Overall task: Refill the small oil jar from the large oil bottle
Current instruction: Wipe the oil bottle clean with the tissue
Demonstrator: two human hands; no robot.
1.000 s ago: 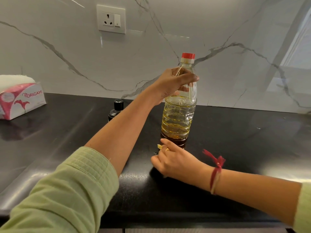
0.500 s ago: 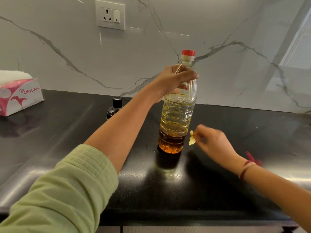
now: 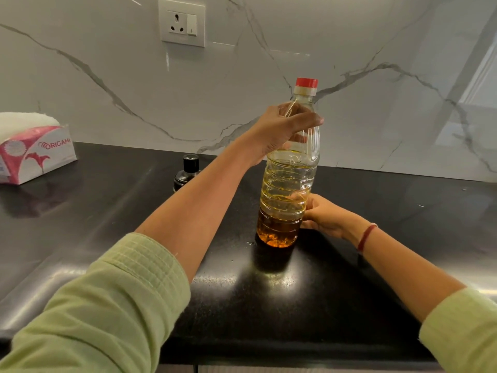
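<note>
One large oil bottle [image 3: 285,184], one red cap [image 3: 306,82] on it, stands upright mid counter [image 3: 269,305], partly full, no label readable. Two hands on it: left hand [image 3: 282,127] grips the shoulder under the neck, right hand [image 3: 325,214] wraps the lower body from 3 o'clock. One small oil jar [image 3: 188,170], black cap, at the bottle's 10 o'clock, apart, partly behind the left forearm. One tissue box [image 3: 35,154] far at 9 o'clock, reads "ORIGAMI". One wall socket [image 3: 182,22] at 11 o'clock. One red thread [image 3: 365,236] on the right wrist.

Pale green ribbed sleeves [image 3: 113,300], red thread band [image 3: 366,236] on right wrist
</note>
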